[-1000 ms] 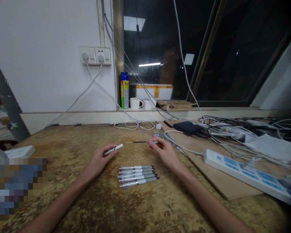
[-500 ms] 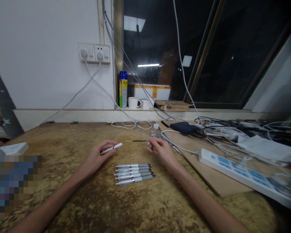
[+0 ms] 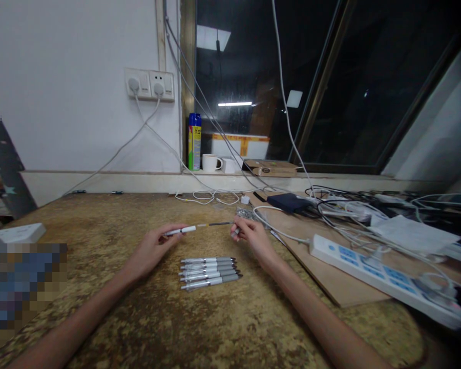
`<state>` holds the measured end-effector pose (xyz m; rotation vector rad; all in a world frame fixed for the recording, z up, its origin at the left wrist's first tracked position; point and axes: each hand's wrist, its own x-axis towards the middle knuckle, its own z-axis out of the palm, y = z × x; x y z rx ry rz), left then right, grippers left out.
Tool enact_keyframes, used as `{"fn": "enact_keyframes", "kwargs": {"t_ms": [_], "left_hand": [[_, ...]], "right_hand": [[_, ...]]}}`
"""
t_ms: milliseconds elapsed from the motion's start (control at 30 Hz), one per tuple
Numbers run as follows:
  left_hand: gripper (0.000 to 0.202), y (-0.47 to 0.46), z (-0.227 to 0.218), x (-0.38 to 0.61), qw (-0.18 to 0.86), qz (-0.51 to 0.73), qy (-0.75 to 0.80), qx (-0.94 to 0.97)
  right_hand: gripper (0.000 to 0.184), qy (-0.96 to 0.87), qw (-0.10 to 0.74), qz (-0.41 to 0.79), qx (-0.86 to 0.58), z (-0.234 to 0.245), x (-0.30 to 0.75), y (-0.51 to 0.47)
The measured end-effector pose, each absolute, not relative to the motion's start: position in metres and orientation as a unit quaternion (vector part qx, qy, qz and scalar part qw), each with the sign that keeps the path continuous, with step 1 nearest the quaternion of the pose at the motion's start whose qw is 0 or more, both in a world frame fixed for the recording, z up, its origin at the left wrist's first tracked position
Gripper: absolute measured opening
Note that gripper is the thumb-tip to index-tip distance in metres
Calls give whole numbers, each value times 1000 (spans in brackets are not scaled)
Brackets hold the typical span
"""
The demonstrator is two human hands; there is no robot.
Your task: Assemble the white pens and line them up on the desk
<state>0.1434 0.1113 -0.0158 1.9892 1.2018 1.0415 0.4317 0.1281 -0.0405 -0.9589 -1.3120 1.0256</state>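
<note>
Compared with a second ago, we have brought our two hands closer together: the gap between the white pen barrel (image 3: 180, 230) and the thin dark refill (image 3: 215, 224) has closed, and the refill's pale tip now sits at, or just inside, the barrel's open end. We judge the two parts are being joined; how far the refill has entered we cannot tell.

Going from largest to smallest: the mottled brown-and-yellow table (image 3: 146, 307) fills the lower half of the frame. Behind it, upper left, is a white wall with a double socket (image 3: 149, 84), and upper right a dark window (image 3: 330, 77) reflecting ceiling lights. A wooden board (image 3: 330, 271) lies at right under a white power strip (image 3: 372, 269) and a tangle of cables (image 3: 349, 205). On the sill, centre, stand a blue spray can (image 3: 194, 141) and a white mug (image 3: 210, 162). A white box (image 3: 17, 233) sits at the left edge.

Just below centre, a row of finished pens (image 3: 209, 271) lies side by side between our forearms, just below the parts we hold.

Our left hand (image 3: 151, 248) has its fingers curled, pinching the barrel between thumb and fingertips. Our right hand (image 3: 253, 238) is likewise closed, thumb and forefinger gripping the far end of the refill, which points left toward the barrel.
</note>
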Motion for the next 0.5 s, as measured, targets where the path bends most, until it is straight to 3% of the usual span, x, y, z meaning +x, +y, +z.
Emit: {"fn": "enact_keyframes", "kwargs": {"t_ms": [233, 500], "left_hand": [[39, 120, -22, 139, 309, 417, 425, 741], [35, 119, -22, 140, 246, 405, 449, 758]], "right_hand": [[40, -611, 568, 386, -394, -39, 435, 130], [40, -620, 570, 341, -417, -48, 440, 140]]}}
